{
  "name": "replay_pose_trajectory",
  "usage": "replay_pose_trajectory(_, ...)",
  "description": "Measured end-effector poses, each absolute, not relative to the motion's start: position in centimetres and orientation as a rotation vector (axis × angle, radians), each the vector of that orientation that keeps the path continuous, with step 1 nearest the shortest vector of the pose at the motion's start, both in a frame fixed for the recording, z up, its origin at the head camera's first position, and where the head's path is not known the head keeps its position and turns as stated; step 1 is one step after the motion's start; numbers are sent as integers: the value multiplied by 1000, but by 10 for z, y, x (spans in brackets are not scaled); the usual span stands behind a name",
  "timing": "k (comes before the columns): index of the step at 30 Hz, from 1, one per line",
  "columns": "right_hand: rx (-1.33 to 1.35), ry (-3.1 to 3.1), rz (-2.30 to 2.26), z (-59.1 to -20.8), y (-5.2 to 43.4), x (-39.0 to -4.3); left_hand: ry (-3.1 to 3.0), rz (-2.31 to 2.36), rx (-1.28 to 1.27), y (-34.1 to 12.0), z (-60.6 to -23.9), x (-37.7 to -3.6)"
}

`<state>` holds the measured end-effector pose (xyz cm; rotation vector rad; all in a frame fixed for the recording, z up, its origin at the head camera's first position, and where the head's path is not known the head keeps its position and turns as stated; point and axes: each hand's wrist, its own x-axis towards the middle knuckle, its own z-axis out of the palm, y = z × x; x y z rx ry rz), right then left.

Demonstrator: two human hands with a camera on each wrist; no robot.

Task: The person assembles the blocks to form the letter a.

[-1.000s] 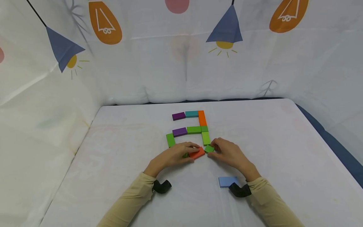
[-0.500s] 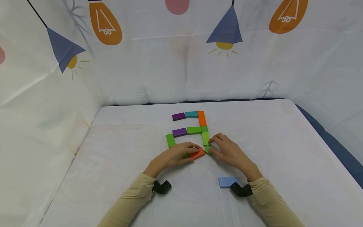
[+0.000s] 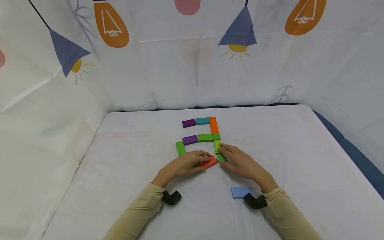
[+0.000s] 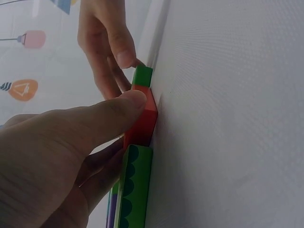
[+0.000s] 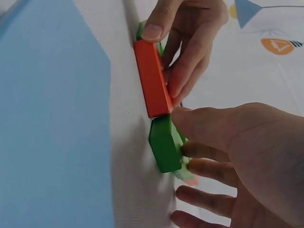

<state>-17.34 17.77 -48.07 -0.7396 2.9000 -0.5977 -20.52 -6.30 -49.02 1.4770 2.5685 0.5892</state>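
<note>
Flat coloured blocks form a connected outline on the white table. My left hand (image 3: 183, 165) pinches a red-orange block (image 3: 209, 162) at its lower side, thumb in front and fingers behind. A green block with a scalloped print (image 4: 135, 185) meets its left end, mostly covered by that hand in the head view. At the right end sits a tilted short green block (image 3: 221, 157). My right hand (image 3: 243, 163) is beside it, thumb close to the corner between these two blocks. Its loosely spread fingers touch the short block's far side and the light green block (image 3: 217, 147) above.
Farther back, the outline continues with an orange block (image 3: 214, 125), a teal block (image 3: 202, 121) and purple blocks (image 3: 190, 140). A loose light-blue block (image 3: 239, 192) lies near my right wrist, partly behind the black wrist camera (image 3: 255, 201). Printed white cloth hangs behind the table (image 3: 144, 206).
My right hand's fingers have shifted and spread onto the light green block, which has slid slightly right. The short green block has moved a little. The left hand stays put.
</note>
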Motion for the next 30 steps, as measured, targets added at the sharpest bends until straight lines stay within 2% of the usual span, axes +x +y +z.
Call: replay_pose_trajectory(30,-782,2898,-622,-486,183,-180,2574,584,1460,-62,-488,-205)
